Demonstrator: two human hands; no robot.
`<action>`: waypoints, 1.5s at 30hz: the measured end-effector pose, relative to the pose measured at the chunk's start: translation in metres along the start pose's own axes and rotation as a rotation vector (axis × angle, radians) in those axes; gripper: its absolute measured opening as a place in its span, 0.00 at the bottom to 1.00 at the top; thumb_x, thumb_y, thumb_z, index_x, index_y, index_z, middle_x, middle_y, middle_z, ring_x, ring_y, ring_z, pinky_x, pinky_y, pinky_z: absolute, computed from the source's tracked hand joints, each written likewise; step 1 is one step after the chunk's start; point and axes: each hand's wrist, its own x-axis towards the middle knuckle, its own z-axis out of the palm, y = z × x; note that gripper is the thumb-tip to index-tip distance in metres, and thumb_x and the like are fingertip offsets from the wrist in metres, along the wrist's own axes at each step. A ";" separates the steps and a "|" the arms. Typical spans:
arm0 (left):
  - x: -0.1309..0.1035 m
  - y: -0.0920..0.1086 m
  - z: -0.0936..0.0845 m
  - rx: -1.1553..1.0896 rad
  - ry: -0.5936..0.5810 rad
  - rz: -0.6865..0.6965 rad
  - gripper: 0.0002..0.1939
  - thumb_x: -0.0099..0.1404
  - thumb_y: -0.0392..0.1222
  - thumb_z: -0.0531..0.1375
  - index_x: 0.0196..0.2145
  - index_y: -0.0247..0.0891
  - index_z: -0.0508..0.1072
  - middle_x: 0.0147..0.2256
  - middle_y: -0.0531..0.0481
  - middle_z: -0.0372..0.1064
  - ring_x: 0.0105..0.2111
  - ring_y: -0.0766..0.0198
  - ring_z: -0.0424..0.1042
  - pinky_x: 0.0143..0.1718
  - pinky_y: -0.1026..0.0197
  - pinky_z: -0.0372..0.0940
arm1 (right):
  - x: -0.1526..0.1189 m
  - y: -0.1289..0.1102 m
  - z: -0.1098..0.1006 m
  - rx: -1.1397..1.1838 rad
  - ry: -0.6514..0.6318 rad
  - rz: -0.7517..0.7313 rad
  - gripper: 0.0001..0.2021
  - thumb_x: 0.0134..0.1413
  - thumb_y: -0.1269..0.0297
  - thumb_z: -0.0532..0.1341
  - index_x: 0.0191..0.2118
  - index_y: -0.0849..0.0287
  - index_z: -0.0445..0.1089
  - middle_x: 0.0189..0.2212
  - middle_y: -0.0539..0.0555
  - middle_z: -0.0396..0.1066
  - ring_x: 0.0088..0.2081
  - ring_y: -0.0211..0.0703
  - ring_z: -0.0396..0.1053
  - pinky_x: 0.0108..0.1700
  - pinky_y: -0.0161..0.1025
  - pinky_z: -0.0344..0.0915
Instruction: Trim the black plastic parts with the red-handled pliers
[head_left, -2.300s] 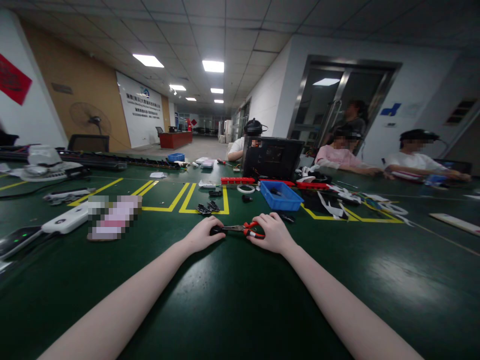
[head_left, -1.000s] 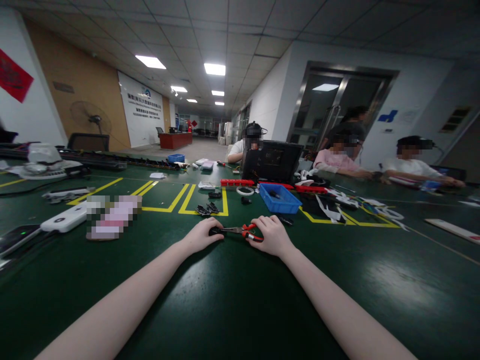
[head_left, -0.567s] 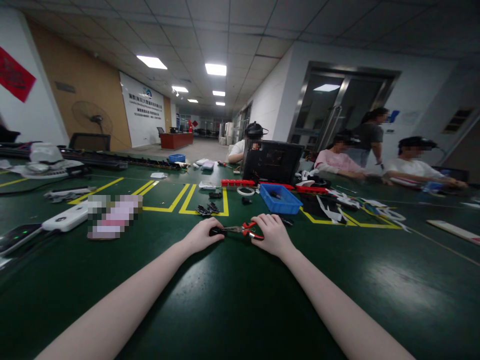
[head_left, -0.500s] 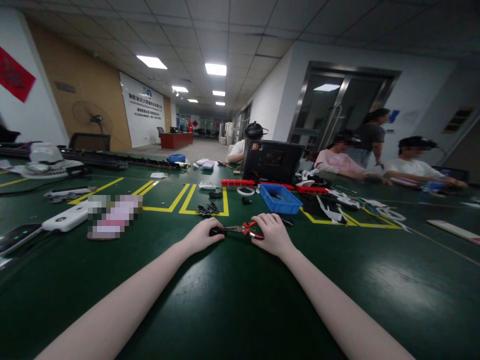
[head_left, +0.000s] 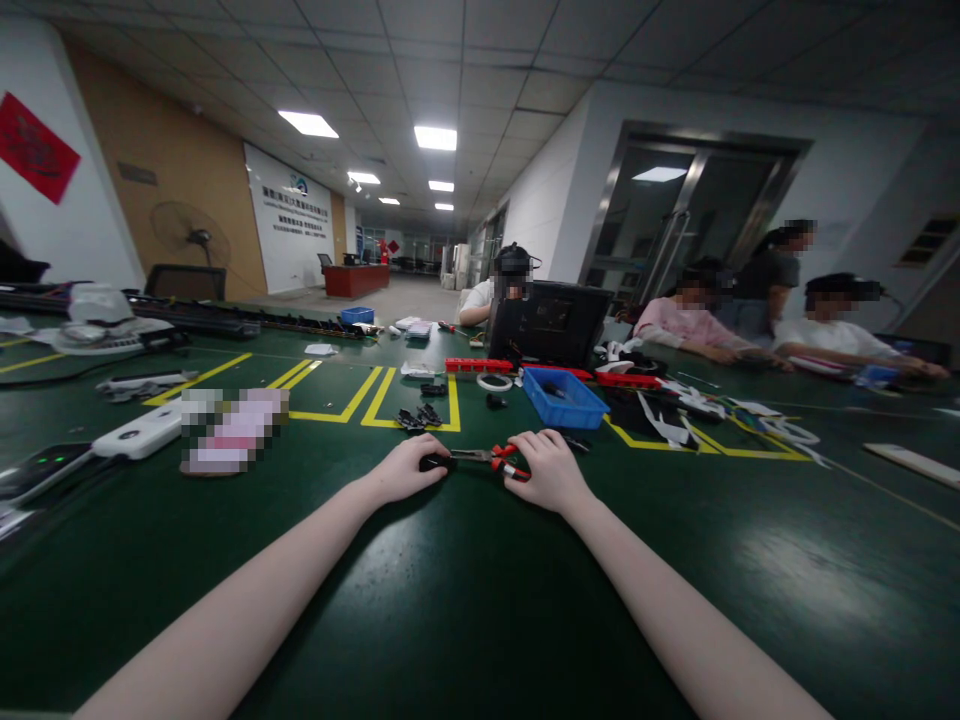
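Observation:
Low over the green table, my right hand (head_left: pixel 551 470) is closed around the red and black handles of a pair of long-nose pliers (head_left: pixel 501 458). The pliers' jaws point left and meet a small black part (head_left: pixel 433 462). My left hand (head_left: pixel 409 468) pinches that part between thumb and fingers; much of it is hidden by the hand. Just beyond my left hand lies a loose group of small black parts (head_left: pixel 420 416).
A blue bin (head_left: pixel 566 410) with dark pieces stands behind my right hand. A white tape ring (head_left: pixel 495 382), red strips (head_left: pixel 478 366) and a black monitor-like box (head_left: pixel 551 325) lie farther back. At left is a white power strip (head_left: pixel 146 432). Several people sit or stand across the table.
The view has shifted slightly. Both hands keep their hold on the pliers and the black part; the person standing at right has moved a little rightward.

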 end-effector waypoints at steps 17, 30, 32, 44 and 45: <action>0.000 0.004 0.002 0.019 0.033 0.018 0.11 0.61 0.37 0.62 0.43 0.40 0.74 0.42 0.49 0.73 0.43 0.56 0.72 0.47 0.56 0.65 | 0.001 -0.003 0.001 0.000 0.031 -0.039 0.15 0.47 0.58 0.61 0.41 0.60 0.70 0.38 0.58 0.73 0.39 0.49 0.68 0.50 0.48 0.56; 0.000 0.006 0.001 0.048 0.017 0.023 0.12 0.63 0.39 0.62 0.45 0.42 0.74 0.42 0.50 0.74 0.42 0.57 0.73 0.46 0.57 0.65 | 0.001 -0.006 0.002 -0.028 0.006 -0.016 0.13 0.47 0.60 0.61 0.39 0.60 0.68 0.37 0.58 0.73 0.38 0.49 0.68 0.49 0.47 0.53; 0.001 0.006 0.001 0.052 0.017 0.026 0.12 0.63 0.38 0.62 0.45 0.42 0.74 0.43 0.49 0.74 0.42 0.57 0.73 0.46 0.57 0.65 | 0.001 -0.005 0.002 -0.029 -0.002 -0.014 0.13 0.48 0.59 0.61 0.39 0.60 0.68 0.37 0.58 0.73 0.38 0.49 0.68 0.48 0.47 0.53; -0.001 0.006 0.004 0.073 0.003 0.066 0.15 0.63 0.37 0.61 0.48 0.40 0.71 0.45 0.46 0.70 0.46 0.56 0.70 0.49 0.55 0.65 | 0.001 -0.001 0.004 0.046 -0.130 0.029 0.13 0.47 0.57 0.62 0.37 0.59 0.67 0.34 0.55 0.71 0.35 0.45 0.67 0.39 0.40 0.56; -0.001 0.006 0.005 0.071 0.005 0.064 0.16 0.63 0.37 0.61 0.49 0.39 0.71 0.45 0.45 0.70 0.46 0.56 0.70 0.50 0.55 0.65 | 0.000 0.000 0.004 0.049 -0.133 0.031 0.13 0.47 0.57 0.62 0.37 0.59 0.67 0.35 0.55 0.71 0.35 0.45 0.67 0.39 0.40 0.56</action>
